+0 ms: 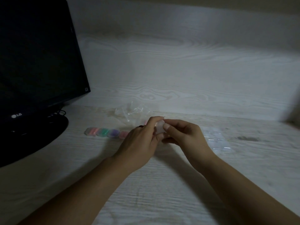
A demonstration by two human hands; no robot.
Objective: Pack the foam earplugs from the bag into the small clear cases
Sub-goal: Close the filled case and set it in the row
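left hand (pixel 139 140) and right hand (pixel 181 135) grip pinched on small clear case (pixel 159 129), filled cases (pixel 105 132) in row beside

The monitor (pixel 37 62) and its base (pixel 32 137) block the bench's (pixel 162 192) left side. A row of cases (pixel 105 133) runs from near the base toward the middle, with a crumpled bag (pixel 129 111) behind it near the back wall. A flat clear bag (pixel 215 138) lies right of centre. The near part of the bench and its far right side lie open.
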